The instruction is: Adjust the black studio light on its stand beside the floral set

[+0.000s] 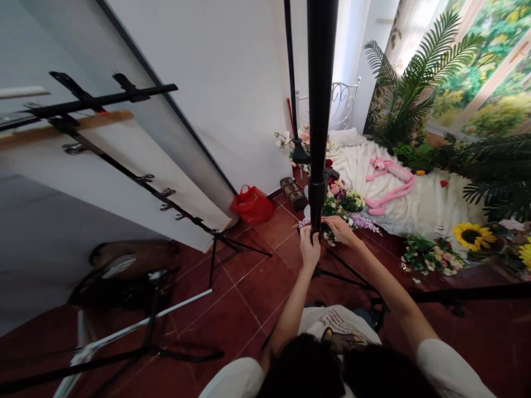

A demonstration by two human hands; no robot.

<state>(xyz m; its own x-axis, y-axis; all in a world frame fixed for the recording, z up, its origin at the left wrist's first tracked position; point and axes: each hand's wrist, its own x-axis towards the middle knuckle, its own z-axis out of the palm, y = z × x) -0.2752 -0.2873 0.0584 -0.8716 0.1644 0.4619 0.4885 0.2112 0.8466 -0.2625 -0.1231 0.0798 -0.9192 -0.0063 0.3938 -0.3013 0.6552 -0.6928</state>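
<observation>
A thick black stand pole (317,138) rises upright in front of me, with a wider collar partway down. My left hand (310,246) is wrapped round the pole's lower part, its thumb on the near side. On the pole's right side, my right hand (338,228) reaches in with its fingertips at the pole; what they pinch is too small to make out. Beneath my hands, black tripod legs (346,276) spread over the red tiled floor (253,282).
At the left, a clamped white board (166,182) hangs by a black stand. A red bag (253,204) sits by the wall. To the right are a bed with a white fur cover (352,160), a pink plush toy (394,177), flowers and a sunflower (473,236).
</observation>
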